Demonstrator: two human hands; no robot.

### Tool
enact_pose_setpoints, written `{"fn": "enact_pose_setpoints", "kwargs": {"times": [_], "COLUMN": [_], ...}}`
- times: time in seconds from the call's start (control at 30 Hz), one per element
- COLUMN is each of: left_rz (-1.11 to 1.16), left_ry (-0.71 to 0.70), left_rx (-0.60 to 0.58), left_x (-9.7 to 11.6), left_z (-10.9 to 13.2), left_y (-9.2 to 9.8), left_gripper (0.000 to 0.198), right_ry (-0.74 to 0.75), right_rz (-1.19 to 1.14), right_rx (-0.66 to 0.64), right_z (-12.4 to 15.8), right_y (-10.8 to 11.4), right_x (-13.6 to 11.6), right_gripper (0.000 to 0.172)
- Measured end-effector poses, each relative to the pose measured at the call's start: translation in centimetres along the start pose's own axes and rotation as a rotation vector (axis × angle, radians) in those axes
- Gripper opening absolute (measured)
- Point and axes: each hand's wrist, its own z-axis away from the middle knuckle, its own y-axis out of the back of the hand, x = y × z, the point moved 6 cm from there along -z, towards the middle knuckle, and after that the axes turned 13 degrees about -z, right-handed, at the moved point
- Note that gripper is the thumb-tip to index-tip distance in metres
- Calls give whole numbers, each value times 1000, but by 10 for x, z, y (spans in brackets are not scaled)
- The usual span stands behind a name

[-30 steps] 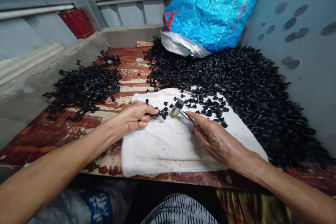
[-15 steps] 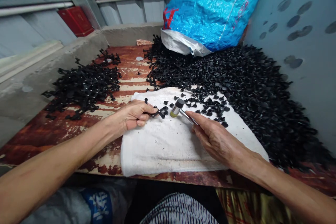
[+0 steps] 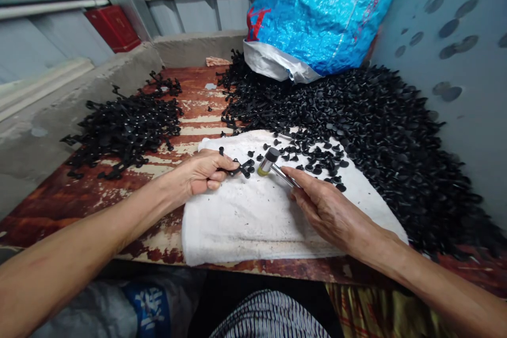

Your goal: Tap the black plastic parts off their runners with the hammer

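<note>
My left hand [image 3: 208, 171] pinches a branched black plastic piece [image 3: 246, 169] with small round ends, held low over a folded white cloth [image 3: 237, 222]. Fingers of my right hand [image 3: 325, 203] wrap the metal handle of a small mallet [image 3: 268, 161]. Its head has a black face on top and a yellowish face below, close to the cloth and just right of the black piece. Loose black disc-headed parts [image 3: 317, 161] lie scattered on the cloth beyond the mallet. Whether the mallet's lower face touches the cloth, I cannot tell.
At the left lies a pile of branched black pieces [image 3: 129, 129]. A large heap of black disc-headed parts [image 3: 396, 153] spreads across the right, beneath a blue sack [image 3: 317, 16]. The worn reddish-brown board [image 3: 166, 232] meets a concrete ledge [image 3: 24, 153]. A red box [image 3: 113, 29] stands behind.
Both hands, the mallet and the black piece keep nearly the same positions. Only the camera view has shifted slightly.
</note>
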Motion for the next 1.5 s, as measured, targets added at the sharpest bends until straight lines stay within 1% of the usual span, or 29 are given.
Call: {"fn": "enact_pose_setpoints", "kwargs": {"times": [0.6, 0.73, 1.03, 1.2, 1.37, 1.5], "left_rz": [33, 30, -1, -47, -137, -181], "left_ry": [11, 8, -11, -15, 22, 15], "left_rx": [-7, -9, -3, 54, 134, 124], "left_x": [1, 1, 0, 4, 11, 12], "left_z": [2, 1, -2, 1, 7, 6], "left_y": [-2, -2, 0, -1, -2, -2], "left_gripper": [24, 23, 22, 24, 28, 26], "right_ry": [5, 4, 15, 29, 30, 26], "right_rz": [23, 19, 27, 51, 56, 23], "right_rx": [6, 9, 10, 9, 7, 0], "right_z": [0, -1, 0, 1, 2, -1], "right_y": [1, 1, 1, 0, 0, 3], "right_x": [-2, -3, -1, -1, -1, -3], "right_gripper": [45, 43, 45, 47, 47, 43]}}
